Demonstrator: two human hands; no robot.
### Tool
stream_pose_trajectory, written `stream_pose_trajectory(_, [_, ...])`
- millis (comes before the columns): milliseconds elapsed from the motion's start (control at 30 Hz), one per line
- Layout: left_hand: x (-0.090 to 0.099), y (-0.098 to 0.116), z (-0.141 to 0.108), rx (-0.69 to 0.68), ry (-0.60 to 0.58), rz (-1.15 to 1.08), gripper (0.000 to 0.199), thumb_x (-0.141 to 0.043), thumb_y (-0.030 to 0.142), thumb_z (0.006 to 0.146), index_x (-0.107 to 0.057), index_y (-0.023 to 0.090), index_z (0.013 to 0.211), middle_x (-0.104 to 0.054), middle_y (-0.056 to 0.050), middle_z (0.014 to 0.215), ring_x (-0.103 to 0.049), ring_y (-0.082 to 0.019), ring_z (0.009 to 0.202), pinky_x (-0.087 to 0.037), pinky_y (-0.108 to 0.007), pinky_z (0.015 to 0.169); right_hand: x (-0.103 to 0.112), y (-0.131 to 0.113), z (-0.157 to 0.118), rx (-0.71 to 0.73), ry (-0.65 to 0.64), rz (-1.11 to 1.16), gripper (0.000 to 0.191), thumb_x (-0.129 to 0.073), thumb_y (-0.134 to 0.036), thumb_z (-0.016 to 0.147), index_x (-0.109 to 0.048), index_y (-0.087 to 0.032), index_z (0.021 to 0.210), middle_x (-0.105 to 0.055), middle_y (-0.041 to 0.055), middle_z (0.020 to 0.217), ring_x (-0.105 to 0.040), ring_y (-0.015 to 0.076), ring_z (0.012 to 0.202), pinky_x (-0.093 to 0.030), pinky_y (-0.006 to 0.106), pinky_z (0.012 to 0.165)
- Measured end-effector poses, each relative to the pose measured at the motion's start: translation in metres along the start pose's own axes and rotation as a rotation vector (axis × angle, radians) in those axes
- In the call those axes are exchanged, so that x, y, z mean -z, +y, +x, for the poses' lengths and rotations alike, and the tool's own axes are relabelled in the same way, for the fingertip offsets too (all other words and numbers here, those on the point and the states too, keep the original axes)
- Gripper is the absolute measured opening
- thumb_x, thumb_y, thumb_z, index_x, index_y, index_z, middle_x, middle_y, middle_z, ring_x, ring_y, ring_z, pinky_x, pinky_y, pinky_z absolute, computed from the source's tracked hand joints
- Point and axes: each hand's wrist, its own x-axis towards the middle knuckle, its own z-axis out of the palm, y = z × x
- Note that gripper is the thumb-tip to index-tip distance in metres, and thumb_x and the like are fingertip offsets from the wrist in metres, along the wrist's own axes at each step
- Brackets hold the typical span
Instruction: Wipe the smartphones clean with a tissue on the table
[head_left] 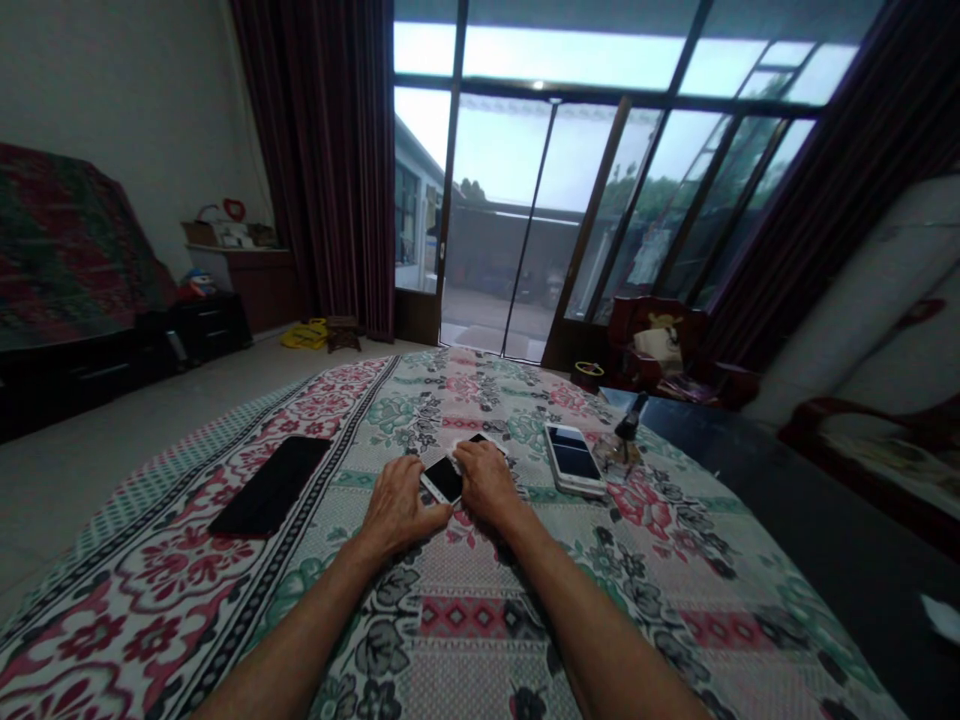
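A small white-framed smartphone with a dark screen lies near the middle of the cloth-covered table. My left hand grips its left side, thumb along the near edge and fingers at the far edge. My right hand lies across its right part with the fingers curled down. A bit of white shows at the right fingertips; I cannot make out what it is. Just beyond that hand a dark, white-edged piece peeks out, and whether it belongs to the same phone is hidden.
A large black tablet or phone lies to the left. On the right sits a white smartphone, apparently on a pale box, beside a clear glass-like object with a black top. The patterned tablecloth covers the table. A wooden chair stands beyond.
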Motion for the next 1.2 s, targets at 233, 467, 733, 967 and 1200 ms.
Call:
stream_pose_trajectory(233, [-0.005,-0.003,-0.001,-0.050,0.045,-0.007,0.042,-0.067,0.036,0.069,-0.062,0.017,0.107,-0.063,-0.013,0.117,-0.056,-0.030,0.115,-0.043,-0.040,0.103,-0.001,-0.015,-0.004,0.136,-0.011,0.035,0.034,-0.047,-0.014,0.092,-0.070,-0.025,0.115,-0.068,0.0016,0.123,-0.053,0.0207,0.106,-0.038,0.031,0.088])
stream_pose_trajectory(467, [-0.006,-0.003,0.001,-0.031,0.029,-0.033,0.054,-0.073,0.046,0.067,-0.062,0.018,0.112,-0.062,-0.012,0.119,-0.056,-0.031,0.116,-0.042,-0.043,0.104,0.004,0.018,0.000,-0.219,0.046,-0.059,0.040,-0.042,-0.014,0.094,-0.065,-0.024,0.125,-0.060,0.0057,0.137,-0.051,0.0244,0.115,-0.038,0.036,0.092])
stream_pose_trajectory(733, [-0.005,-0.002,0.003,0.012,0.017,-0.009,0.049,-0.072,0.042,0.067,-0.062,0.017,0.107,-0.063,-0.012,0.111,-0.056,-0.031,0.114,-0.044,-0.041,0.100,0.003,0.018,-0.003,-0.224,0.033,-0.053,0.039,-0.044,-0.013,0.092,-0.067,-0.020,0.122,-0.061,0.0071,0.134,-0.050,0.0247,0.113,-0.038,0.033,0.094])
stream_pose_trajectory(967, [-0.003,0.000,0.001,-0.002,0.034,0.007,0.045,-0.071,0.043,0.069,-0.062,0.016,0.105,-0.064,-0.012,0.110,-0.057,-0.030,0.113,-0.043,-0.040,0.099,0.009,-0.006,-0.024,-0.127,0.029,-0.056,0.040,-0.041,-0.016,0.095,-0.065,-0.023,0.126,-0.058,0.0039,0.140,-0.051,0.0237,0.112,-0.038,0.035,0.093])
stream_pose_trajectory(1200, [0.002,0.009,-0.005,0.049,0.031,0.069,0.040,-0.070,0.044,0.071,-0.063,0.016,0.100,-0.065,-0.012,0.108,-0.057,-0.030,0.112,-0.041,-0.040,0.101,0.002,-0.018,-0.053,-0.019,0.042,0.058,0.041,-0.050,-0.014,0.089,-0.066,-0.024,0.126,-0.061,0.0044,0.139,-0.055,0.0241,0.116,-0.039,0.037,0.097])
